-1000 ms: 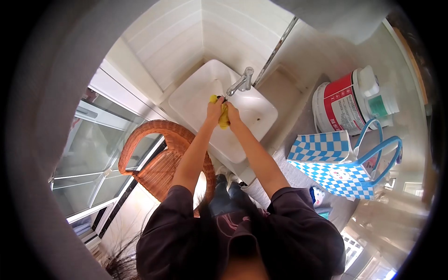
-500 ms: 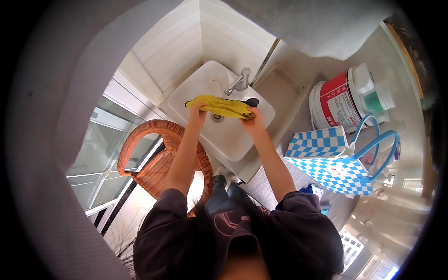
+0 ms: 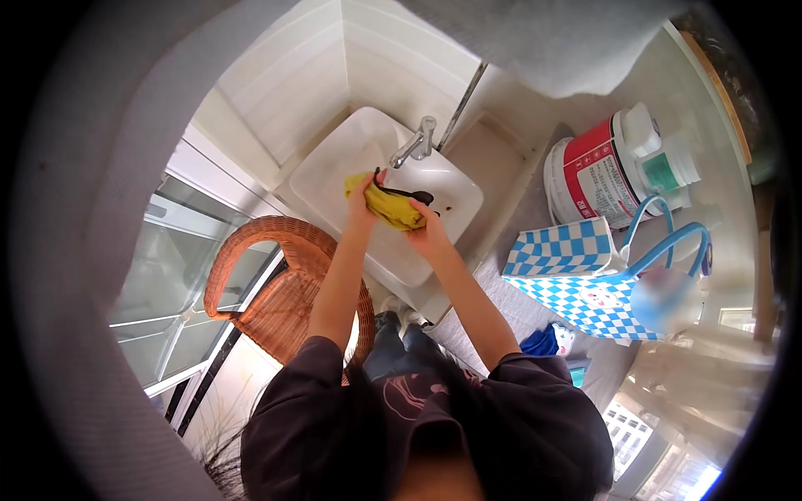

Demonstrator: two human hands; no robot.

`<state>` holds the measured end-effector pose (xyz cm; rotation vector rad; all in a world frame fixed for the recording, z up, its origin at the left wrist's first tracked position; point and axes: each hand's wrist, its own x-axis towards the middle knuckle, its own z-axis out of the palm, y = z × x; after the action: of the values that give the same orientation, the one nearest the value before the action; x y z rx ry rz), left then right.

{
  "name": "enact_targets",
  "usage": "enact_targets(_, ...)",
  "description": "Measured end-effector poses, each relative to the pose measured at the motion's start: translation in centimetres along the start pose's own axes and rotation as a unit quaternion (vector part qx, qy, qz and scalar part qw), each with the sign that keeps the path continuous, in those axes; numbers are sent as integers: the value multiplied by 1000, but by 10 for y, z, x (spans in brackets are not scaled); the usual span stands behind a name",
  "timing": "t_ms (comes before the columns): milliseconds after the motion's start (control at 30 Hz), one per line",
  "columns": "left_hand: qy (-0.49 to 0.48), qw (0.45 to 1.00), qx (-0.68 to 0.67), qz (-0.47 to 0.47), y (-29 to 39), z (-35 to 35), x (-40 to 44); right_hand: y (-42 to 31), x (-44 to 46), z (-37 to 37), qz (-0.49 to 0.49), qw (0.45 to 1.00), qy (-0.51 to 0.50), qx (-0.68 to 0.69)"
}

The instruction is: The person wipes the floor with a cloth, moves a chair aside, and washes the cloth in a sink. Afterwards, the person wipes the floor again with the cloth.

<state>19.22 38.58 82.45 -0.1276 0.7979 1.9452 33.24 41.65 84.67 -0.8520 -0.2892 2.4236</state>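
My left hand point(image 3: 362, 206) is closed on the left part of a bunched yellow cloth point(image 3: 393, 209). The cloth's other end is gripped by my right hand point(image 3: 429, 234), with the fingers partly hidden by the fabric. A dark strip point(image 3: 399, 193) runs along the upper edge of the cloth and ends in a rounded black part near my right hand. Both hands are over the white sink point(image 3: 322, 171), just below the chrome faucet point(image 3: 412, 149). Whether water is flowing cannot be made out.
A wicker chair point(image 3: 276, 313) stands at left beside glass panels. To the right, a blue-and-white checkered bag point(image 3: 568, 292) sits on a grey surface near a red-and-white bucket point(image 3: 589, 171) and a white bottle point(image 3: 675, 167). A blue item point(image 3: 541, 341) lies closer to me.
My hands have come closer together, and the cloth has gone from stretched wide to bunched and tilted. More of its dark strip shows. The view has shifted slightly.
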Motion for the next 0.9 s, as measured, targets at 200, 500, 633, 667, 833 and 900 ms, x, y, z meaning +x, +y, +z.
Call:
enact_targets(200,-98,975,106,-168,20,-24,22,-25,13,-12,-62,969,85,-221)
enact_targets(500,-243,898,338,-143,26,-1,-19,-45,68,2,-30,986,11,-161)
enact_targets(633,-143,947,89,-272,24,-11,-5,-46,75,-2,2,914,-8,-406)
enact_targets(667,-142,948,89,-271,25,-22,5,-52,81,-11,-8,816,28,-577)
enact_targets(833,-197,943,-43,-265,35,-29,16,-27,18,-18,-368,504,-103,-774)
enact_targets(900,-197,924,-34,-326,35,-27,17,-8,18,-2,-381,480,-137,-778)
